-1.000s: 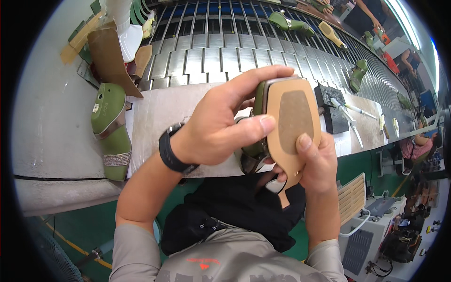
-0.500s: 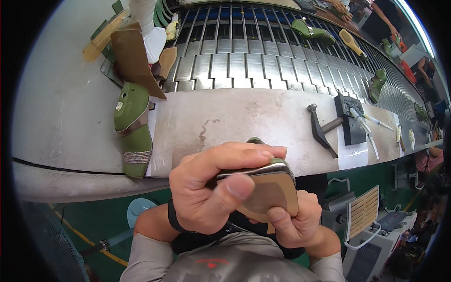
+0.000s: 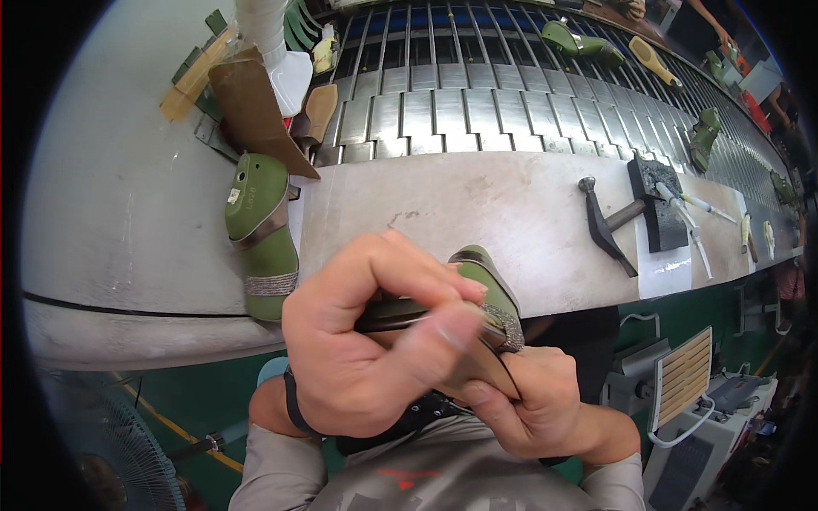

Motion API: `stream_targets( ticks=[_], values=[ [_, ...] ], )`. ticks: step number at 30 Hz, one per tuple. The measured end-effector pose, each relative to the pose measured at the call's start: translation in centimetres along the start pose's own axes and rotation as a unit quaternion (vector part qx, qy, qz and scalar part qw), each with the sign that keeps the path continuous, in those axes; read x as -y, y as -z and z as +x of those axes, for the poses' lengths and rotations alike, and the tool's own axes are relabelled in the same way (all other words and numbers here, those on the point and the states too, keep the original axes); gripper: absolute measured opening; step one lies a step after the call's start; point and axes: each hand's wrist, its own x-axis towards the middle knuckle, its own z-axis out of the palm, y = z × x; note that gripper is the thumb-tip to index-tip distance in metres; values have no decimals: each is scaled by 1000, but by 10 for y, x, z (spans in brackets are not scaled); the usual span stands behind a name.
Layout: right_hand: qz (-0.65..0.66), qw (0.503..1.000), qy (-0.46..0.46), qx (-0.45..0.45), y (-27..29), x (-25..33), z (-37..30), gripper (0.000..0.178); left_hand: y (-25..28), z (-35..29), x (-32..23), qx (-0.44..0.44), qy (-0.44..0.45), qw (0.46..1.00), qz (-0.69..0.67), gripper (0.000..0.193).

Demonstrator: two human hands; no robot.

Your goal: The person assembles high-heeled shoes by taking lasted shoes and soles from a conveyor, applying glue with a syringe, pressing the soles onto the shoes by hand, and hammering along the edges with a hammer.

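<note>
Closed around a shoe (image 3: pixel 487 277), both hands grip it in front of and to the left of the hammer (image 3: pixel 607 226), the left hand (image 3: pixel 375 341) curled over one end with a blurred thumb, the right hand (image 3: pixel 532 400) pinching the other side. That one held shoe joins a smooth green form, a glittery rough strap and a thin, curved tan underside. Below the hammer's level and far to its left, one round wire-caged fan (image 3: pixel 128 451) stands over a green floor (image 3: pixel 192 392); to the hammer's lower right is one panel of pale slats (image 3: pixel 684 379). Under the hammer spreads a pale, scuffed worktable (image 3: pixel 528 200) with a rounded front edge. A second green shoe (image 3: pixel 262 204), banded in dull metallic material and glitter, lies well to the hammer's left. Touching the hammer's handle on the right is one coarse black block (image 3: pixel 652 204), with two slim white-bodied tools (image 3: pixel 694 209) at it. Beyond the hammer, to the left, stands one bent sheet of brown cardboard (image 3: pixel 260 106). Behind the hammer runs a conveyor (image 3: pixel 452 111) of shiny metal plates and bars, bearing at least two green shoes (image 3: pixel 584 47) and one flat, paddle-shaped tan sole (image 3: pixel 653 60). Farthest off, up and right of the hammer, a co-worker's arm (image 3: pixel 711 21) reaches down.
</note>
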Motion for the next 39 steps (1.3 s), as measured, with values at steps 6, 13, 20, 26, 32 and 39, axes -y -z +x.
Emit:
stream_targets(
  ticks=[6, 13, 20, 26, 32, 39],
  values=[
    [-31, 999, 22, 37, -1, 2, 21, 15, 14, 4, 12, -37, -43, 991, 121, 24],
    [2, 1000, -9, 30, 4, -11, 22, 15, 11, 5, 25, -120, -111, 967, 194, 31],
    [-18, 1000, 16, 3, -6, -15, 23, 14, 29, 12, 33, -135, -78, 967, 202, 25],
    [-56, 998, -13, -20, -4, -31, 19, 21, 36, 17, 42, -177, -43, 966, 186, 20],
    [-27, 999, 8, 25, 1, -24, 18, 23, 36, 19, 42, -180, -31, 968, 175, 19],
    [-41, 999, -18, 7, 0, -38, 26, 27, 35, 24, 40, -181, -30, 968, 174, 17]
  ],
)
